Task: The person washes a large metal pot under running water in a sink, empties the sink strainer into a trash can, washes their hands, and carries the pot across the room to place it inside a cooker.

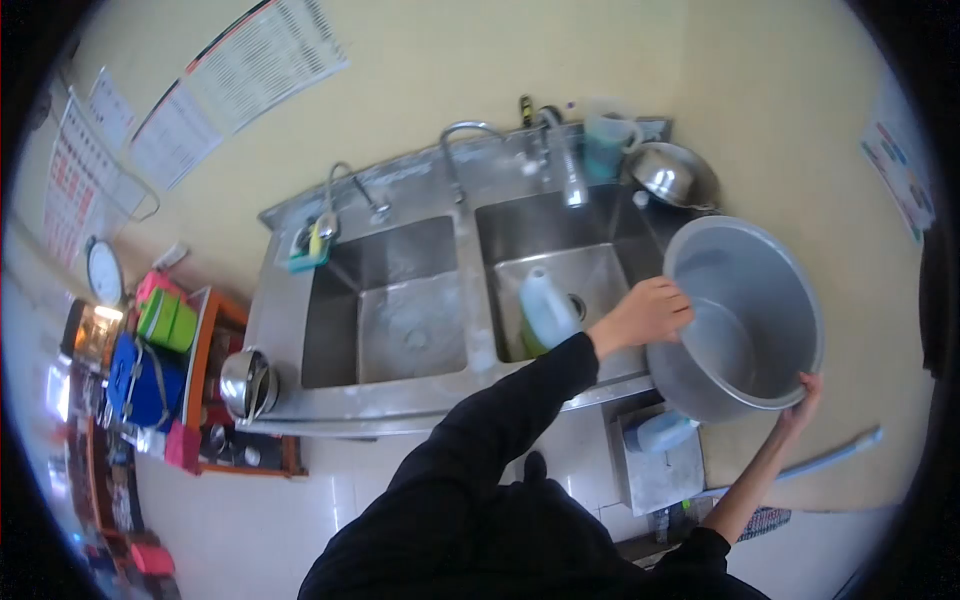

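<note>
A large grey metal pot [745,345] is tilted with its mouth turned partly toward me, at the right end of the steel sink counter. I see its bare inside wall and bottom. My left hand [650,315] is closed on the rim at the pot's left side. On the lower right, the fingers of my right hand [800,400] curl over the same rim. Just left of my left hand, a pale plastic bottle [548,308] leans in the right basin [500,265]. Whether the pot rests on the counter is hidden.
Metal bowls [672,175] and a clear jug [608,145] stand behind the pot. Gooseneck faucets [470,128] rise over the basins. Small steel pots [248,383] sit at the counter's left end. Below the pot, another bottle [662,432] stands near a blue hose [830,450].
</note>
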`<act>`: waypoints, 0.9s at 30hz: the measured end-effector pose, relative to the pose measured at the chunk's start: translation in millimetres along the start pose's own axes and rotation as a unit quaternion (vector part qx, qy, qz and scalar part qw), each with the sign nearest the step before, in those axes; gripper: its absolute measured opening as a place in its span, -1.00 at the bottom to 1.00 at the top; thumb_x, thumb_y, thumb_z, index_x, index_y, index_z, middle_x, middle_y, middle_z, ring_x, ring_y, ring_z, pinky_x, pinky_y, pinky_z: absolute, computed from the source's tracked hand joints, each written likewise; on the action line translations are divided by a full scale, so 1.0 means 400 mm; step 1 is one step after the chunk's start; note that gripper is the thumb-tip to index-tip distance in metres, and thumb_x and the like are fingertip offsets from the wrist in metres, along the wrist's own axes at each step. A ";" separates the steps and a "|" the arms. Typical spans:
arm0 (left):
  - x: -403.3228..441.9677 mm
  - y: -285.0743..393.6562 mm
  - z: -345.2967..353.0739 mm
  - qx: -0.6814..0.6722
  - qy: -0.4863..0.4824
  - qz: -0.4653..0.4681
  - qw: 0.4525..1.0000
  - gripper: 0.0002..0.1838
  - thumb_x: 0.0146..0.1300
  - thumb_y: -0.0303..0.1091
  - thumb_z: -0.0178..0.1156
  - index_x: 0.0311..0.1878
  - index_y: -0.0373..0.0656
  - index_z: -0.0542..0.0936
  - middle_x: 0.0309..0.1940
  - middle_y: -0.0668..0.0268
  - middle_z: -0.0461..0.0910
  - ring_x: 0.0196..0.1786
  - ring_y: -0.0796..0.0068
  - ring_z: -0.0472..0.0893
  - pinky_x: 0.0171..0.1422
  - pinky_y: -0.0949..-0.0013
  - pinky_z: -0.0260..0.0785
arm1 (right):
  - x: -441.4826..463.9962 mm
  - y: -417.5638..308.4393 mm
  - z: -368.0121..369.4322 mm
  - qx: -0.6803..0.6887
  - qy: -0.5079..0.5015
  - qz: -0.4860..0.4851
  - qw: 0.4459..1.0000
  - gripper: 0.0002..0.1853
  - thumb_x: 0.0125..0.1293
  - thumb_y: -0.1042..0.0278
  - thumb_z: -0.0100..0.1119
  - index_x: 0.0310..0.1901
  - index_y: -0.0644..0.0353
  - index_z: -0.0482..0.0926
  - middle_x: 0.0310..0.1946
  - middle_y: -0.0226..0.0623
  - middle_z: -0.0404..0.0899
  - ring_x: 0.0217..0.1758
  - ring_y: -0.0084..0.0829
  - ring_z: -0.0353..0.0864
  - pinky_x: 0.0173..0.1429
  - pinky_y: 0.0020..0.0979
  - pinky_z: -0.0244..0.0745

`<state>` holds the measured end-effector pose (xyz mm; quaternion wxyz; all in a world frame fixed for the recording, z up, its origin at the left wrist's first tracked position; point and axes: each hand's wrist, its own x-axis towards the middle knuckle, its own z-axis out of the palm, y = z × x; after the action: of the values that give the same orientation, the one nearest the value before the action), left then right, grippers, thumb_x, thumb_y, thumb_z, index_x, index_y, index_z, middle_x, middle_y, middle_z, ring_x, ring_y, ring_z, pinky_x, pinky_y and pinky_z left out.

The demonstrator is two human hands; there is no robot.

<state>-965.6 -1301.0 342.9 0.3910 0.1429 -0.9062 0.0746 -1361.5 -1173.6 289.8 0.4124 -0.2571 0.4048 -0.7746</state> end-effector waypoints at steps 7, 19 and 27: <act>-0.007 0.011 0.004 -0.066 0.024 -0.089 0.994 -0.52 -0.29 -0.21 0.43 -0.23 -0.11 0.49 -0.10 0.30 0.47 0.19 0.26 0.40 0.38 0.14 0.21 | 0.062 0.016 -0.041 -0.060 0.025 -0.038 0.997 -0.83 0.09 0.50 0.11 -0.23 0.22 0.47 -0.28 -0.34 0.47 -0.14 -0.41 0.49 0.01 -0.32 0.42; -0.230 0.058 -0.294 -0.090 -0.002 -0.224 0.970 -0.63 0.11 -0.25 0.28 0.00 -0.11 0.52 0.23 0.13 0.27 0.39 -0.01 0.11 0.40 -0.05 0.03 | -0.191 -0.059 0.330 -0.371 0.311 -0.401 0.777 -0.57 0.31 0.33 0.13 0.14 0.39 0.39 0.10 -0.07 0.43 0.16 -0.29 0.41 0.19 -0.31 0.34; -0.602 -0.267 -0.821 0.284 0.051 -0.384 0.877 -0.77 0.22 -0.42 0.12 -0.05 -0.13 0.55 0.19 0.14 0.38 0.29 -0.03 0.30 0.31 0.00 0.17 | -0.498 0.291 0.973 -0.301 -0.086 -0.277 0.908 -0.81 0.40 0.32 -0.02 -0.19 0.29 0.48 -0.27 -0.29 0.43 -0.15 -0.45 0.46 -0.02 -0.46 0.35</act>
<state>-548.5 -1272.6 393.9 0.3773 0.5808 -0.6985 0.1799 -921.1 -1205.0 389.5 0.1167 -0.5364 0.4945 -0.6739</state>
